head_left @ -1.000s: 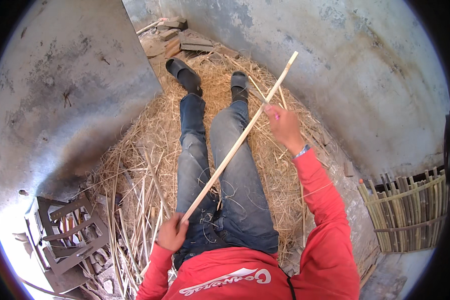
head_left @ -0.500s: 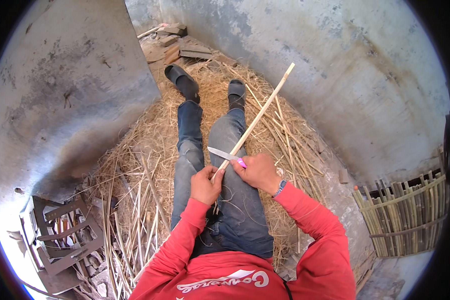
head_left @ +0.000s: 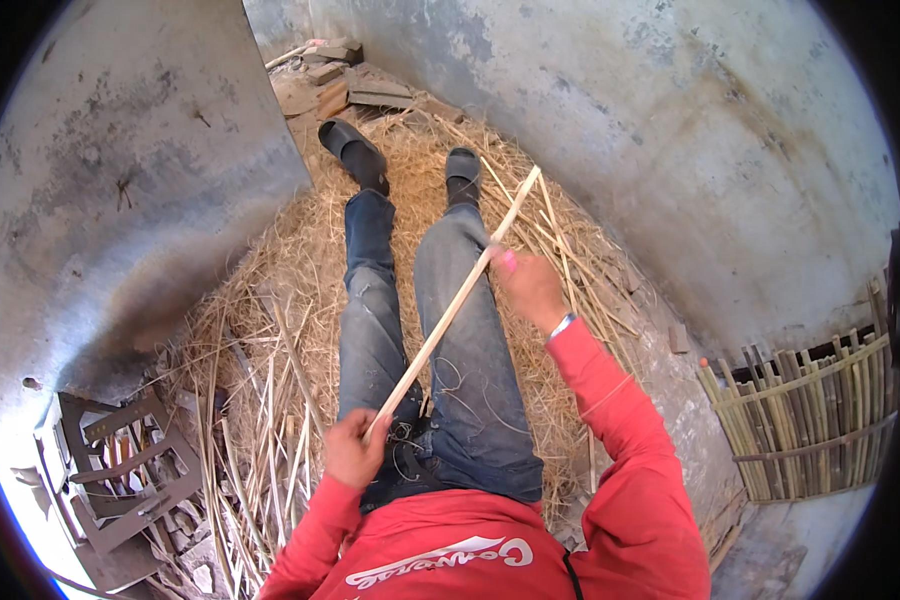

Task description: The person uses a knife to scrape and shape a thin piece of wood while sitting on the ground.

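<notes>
A pale wooden strip (head_left: 445, 328), likely split bamboo, runs slantwise over my legs from near my lap toward the far right. My left hand (head_left: 352, 452) is closed round its near end, close to my waist. Farther up the strip, my right hand (head_left: 532, 292) grips a knife (head_left: 510, 261), whose pink handle shows between the fingers. The knife's blade is smeared and mostly hidden where it meets the strip. Thin shavings cling to my jeans (head_left: 480, 400).
Loose straw and shavings (head_left: 410, 215) cover the floor around my feet. Long strips (head_left: 280, 450) lie at left beside a dark metal frame (head_left: 135, 470). A slatted bamboo panel (head_left: 810, 425) leans at right. Bricks (head_left: 335, 95) lie far off, between concrete walls (head_left: 610, 100).
My right hand with the knife has slid away along the strip. My left hand has drawn the near end back toward my waist, so the hands are much farther apart.
</notes>
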Tool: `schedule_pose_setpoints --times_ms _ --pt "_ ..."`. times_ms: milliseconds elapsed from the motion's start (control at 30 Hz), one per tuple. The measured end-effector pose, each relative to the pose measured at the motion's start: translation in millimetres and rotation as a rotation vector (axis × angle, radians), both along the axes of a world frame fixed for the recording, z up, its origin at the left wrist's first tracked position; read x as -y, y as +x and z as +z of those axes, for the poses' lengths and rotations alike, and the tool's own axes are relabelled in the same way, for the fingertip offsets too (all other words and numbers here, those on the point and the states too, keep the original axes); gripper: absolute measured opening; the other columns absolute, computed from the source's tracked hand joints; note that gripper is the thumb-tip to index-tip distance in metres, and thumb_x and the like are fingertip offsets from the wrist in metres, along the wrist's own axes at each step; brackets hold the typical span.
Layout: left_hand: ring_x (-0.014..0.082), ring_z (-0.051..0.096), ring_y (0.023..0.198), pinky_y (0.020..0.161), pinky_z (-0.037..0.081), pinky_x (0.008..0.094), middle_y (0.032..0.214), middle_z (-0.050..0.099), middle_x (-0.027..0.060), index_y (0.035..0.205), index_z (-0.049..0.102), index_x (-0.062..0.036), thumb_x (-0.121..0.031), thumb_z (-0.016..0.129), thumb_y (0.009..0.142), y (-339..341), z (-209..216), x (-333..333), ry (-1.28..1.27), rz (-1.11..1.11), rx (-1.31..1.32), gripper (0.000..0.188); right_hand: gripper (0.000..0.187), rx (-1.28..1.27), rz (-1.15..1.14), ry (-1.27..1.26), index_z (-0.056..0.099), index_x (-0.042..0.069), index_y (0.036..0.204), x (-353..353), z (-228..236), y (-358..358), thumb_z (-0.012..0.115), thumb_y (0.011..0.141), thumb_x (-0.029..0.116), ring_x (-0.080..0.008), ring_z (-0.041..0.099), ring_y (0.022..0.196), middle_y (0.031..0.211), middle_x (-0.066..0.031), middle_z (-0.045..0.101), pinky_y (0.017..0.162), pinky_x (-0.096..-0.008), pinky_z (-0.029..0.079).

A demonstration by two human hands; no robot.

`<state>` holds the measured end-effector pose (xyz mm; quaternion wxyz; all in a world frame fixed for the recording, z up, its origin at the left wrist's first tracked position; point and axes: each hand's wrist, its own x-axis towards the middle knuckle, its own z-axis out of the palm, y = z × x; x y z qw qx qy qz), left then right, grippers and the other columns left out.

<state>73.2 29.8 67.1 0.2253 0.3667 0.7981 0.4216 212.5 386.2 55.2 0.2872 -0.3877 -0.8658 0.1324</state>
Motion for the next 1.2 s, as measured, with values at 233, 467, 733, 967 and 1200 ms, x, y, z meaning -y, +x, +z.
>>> schedule_pose_setpoints --times_ms 233,467,733,967,1200 --pt "0.0108 0.054 0.051 0.051 0.042 0.0286 0.059 0.062 0.0072 0.084 0.071 -0.0005 -0.020 0.076 0.091 -1 -4 52 -0.063 0.077 0.164 0.022 0.063 0.110 0.057 -0.003 0.067 0.004 0.067 -25 28 5 0.049 0.102 0.052 -0.0416 0.057 0.052 0.056 -0.0210 0.057 0.050 -0.0499 0.043" --pt "0.0161 0.059 0.051 0.052 0.046 0.0321 0.064 0.066 0.0114 0.088 0.071 0.0002 -0.019 0.075 0.091 0 -5 -2 0.004 0.051 -0.019 0.020 0.063 0.148 0.199 -0.174 0.069 0.007 0.066 33 33 -2 0.051 0.099 0.057 -0.0424 0.059 0.053 0.056 -0.0207 0.059 0.050 -0.0505 0.045" --pt "0.0153 0.059 0.053 0.054 0.046 0.0308 0.064 0.065 0.0115 0.086 0.070 0.0013 -0.015 0.073 0.092 10 0 -63 0.091 0.013 -0.035 0.017 0.061 0.165 0.220 -0.052 0.065 0.005 0.061 44 11 1 0.055 0.098 0.053 -0.0419 0.061 0.051 0.054 -0.0209 0.059 0.047 -0.0507 0.047" --pt "0.0217 0.062 0.050 0.051 0.046 0.0334 0.061 0.063 0.0129 0.086 0.070 -0.0018 -0.014 0.073 0.091 14 5 -29 0.079 0.034 -0.045 0.014 0.060 0.093 0.211 -0.007 0.066 0.006 0.062 21 12 -8 0.055 0.099 0.051 -0.0394 0.061 0.051 0.054 -0.0201 0.059 0.048 -0.0486 0.048" --pt "0.0222 0.063 0.049 0.051 0.047 0.0328 0.061 0.064 0.0131 0.085 0.070 -0.0020 -0.013 0.073 0.091 14 15 -8 0.086 0.029 -0.082 0.013 0.059 0.051 0.152 0.006 0.068 0.007 0.064 -11 3 -12 0.054 0.099 0.052 -0.0382 0.062 0.051 0.055 -0.0183 0.060 0.048 -0.0482 0.048"
